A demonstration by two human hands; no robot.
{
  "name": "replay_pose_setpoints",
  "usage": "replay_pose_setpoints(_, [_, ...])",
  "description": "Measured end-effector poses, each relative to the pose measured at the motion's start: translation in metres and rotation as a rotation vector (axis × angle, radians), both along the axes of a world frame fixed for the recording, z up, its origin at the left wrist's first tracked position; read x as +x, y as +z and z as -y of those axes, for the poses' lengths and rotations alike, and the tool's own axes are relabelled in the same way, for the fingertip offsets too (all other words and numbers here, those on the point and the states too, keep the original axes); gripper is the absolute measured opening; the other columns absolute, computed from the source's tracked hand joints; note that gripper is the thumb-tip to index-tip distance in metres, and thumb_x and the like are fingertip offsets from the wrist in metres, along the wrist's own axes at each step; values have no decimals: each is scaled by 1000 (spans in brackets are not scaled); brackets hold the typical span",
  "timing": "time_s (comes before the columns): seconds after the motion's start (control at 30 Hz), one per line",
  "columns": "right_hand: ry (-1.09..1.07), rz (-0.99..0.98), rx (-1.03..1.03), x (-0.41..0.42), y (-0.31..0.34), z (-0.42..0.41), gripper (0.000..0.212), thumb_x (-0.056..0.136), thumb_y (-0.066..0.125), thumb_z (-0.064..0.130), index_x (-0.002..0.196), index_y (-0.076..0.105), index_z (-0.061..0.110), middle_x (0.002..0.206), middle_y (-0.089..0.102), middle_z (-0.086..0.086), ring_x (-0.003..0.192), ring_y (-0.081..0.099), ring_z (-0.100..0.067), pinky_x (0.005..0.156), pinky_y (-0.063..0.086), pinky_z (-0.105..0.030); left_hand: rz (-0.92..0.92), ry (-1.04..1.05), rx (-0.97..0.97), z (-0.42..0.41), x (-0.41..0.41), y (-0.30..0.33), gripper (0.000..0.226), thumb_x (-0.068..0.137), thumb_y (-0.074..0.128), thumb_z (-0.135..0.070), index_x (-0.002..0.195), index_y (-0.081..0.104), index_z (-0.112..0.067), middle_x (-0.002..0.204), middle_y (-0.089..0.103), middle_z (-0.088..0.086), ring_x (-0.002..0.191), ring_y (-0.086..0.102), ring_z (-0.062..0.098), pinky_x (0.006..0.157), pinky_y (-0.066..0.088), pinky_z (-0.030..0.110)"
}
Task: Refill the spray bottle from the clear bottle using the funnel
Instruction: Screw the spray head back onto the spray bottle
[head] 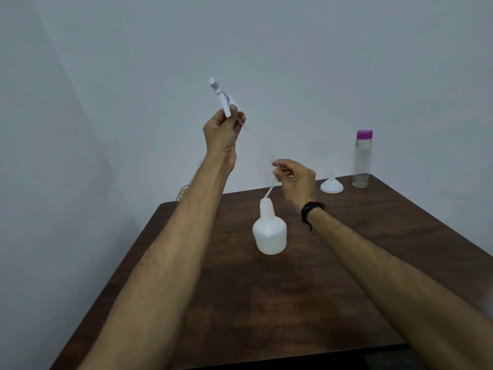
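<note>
Table (240, 303): dark wood, lower frame.
Spray bottle (269, 232): centre frame, upright, neck open.
Clear bottle (361, 159): right, upright (purple cap on).
Left hand (221, 130): grips spray head (220, 96), nozzle toward upper left.
Right hand (294, 180): pinches dip tube (270, 192), slanting into neck.
Funnel (331, 182): inverted, beside clear bottle.

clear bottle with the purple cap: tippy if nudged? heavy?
The clear bottle is tall and narrow, so probably tips under a high push. It looks nearly empty, so likely light. The smooth round wall may roll if it falls on the table, and may be a bit slippery.
</note>
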State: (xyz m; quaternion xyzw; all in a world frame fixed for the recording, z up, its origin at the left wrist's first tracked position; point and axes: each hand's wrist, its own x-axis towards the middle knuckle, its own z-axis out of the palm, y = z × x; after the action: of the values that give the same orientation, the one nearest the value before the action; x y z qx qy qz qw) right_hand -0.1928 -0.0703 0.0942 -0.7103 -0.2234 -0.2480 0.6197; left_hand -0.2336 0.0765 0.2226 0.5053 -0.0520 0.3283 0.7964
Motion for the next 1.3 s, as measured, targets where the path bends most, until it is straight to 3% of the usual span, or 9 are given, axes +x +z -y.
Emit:
replay_pose_setpoints(0.13, [-11,26,-57,5,-6,-3,19,92,67,6,107,75,13,94,72,5,82,68,-6,78,56,-15,-17,46,49,-2,-1,-4,8,97,65,-9,93,70,-5,84,64,6,77,65,19,86,58,27])
replay_pose_setpoints(0.3, [26,82,-196,4,-14,-6,22,94,65,8,111,75,16,93,68,10,84,64,6,78,47,-3,-32,105,136,-7,-2,-9,11,97,65,-9,87,70,-8,78,64,3,75,66,16,83,57,26])
replay_pose_setpoints(0.47, [129,7,-267,2,-20,-8,23,93,67,8,111,76,18,92,71,7,82,65,7,80,48,-4,-60,173,227,-10,-1,-14,10,95,66,-10,86,70,-9,77,62,2,76,66,16,85,58,28])
replay_pose_setpoints(0.63, [144,-41,-419,3,-41,-8,23,98,61,32,106,77,18,97,69,10,89,62,-4,75,47,-13,-147,182,327,-2,0,-37,6,94,70,-15,93,71,-9,77,65,2,78,63,17,84,58,30])
replay_pose_setpoints(0.7, [156,-88,-375,2,-51,-5,28,98,59,39,104,76,18,100,69,6,92,63,-9,76,51,-21,-207,178,359,2,1,-56,14,92,71,-15,103,71,-5,84,68,4,83,64,17,84,59,28])
replay_pose_setpoints(0.83, [301,-215,-290,-8,-67,1,34,91,67,42,118,71,22,112,71,7,101,65,-2,82,48,-15,-325,187,469,8,-2,-99,25,90,75,-19,112,72,-9,99,72,2,95,66,15,85,58,29])
replay_pose_setpoints(0.93, [320,-246,-320,-8,-82,0,40,86,73,43,120,68,22,111,71,8,103,65,-7,88,50,-21,-367,197,475,15,-7,-125,18,88,76,-20,104,74,-15,97,73,1,89,66,12,74,56,25])
replay_pose_setpoints(1.07, [310,-248,-270,-10,-91,-4,39,88,70,45,119,67,22,110,70,10,102,65,-6,89,51,-24,-435,202,512,20,-8,-159,25,82,81,-22,105,75,-16,93,76,-2,89,72,13,83,62,37])
replay_pose_setpoints(1.3, [299,-225,-177,-9,-103,-11,31,91,66,41,117,67,23,106,69,14,100,64,-3,89,52,-26,-361,317,571,25,-13,-180,31,81,83,-23,110,72,-16,97,74,-5,91,69,6,74,55,14])
